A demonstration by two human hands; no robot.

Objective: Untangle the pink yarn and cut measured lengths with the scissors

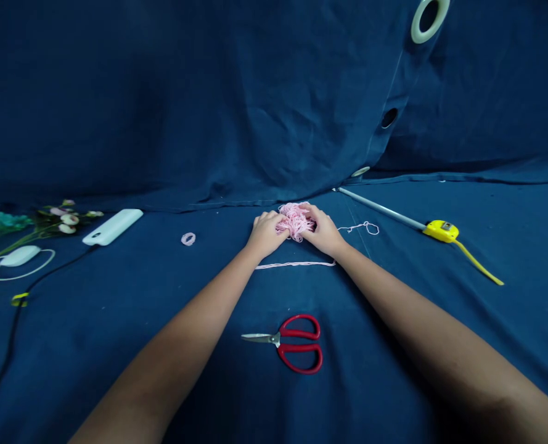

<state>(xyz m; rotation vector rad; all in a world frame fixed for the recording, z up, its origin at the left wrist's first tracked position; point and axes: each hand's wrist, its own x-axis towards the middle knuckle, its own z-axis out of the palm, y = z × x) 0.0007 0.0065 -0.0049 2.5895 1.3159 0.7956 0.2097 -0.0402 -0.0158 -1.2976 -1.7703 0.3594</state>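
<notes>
A loose bundle of pink yarn (296, 221) lies between my hands on the dark blue cloth. My left hand (267, 233) grips it from the left, fingers curled into the strands. From the other side my right hand (323, 231) holds it between thumb and fingers. To the right of that hand a thin yarn tail trails off into a small loop (372, 228). A straight pink strand of yarn (296, 264) lies just below, partly behind my forearms. Red-handled scissors (300, 350) rest nearer to me, blades pointing left.
A small pink yarn ring (188, 238) lies to the left. Further left are a white power bank (113, 227) with a black cable, artificial flowers (68, 219) and a white cord. At right, a yellow tape measure (441, 230) touches a grey rod (382, 209). Blue curtain (255, 92) hangs behind.
</notes>
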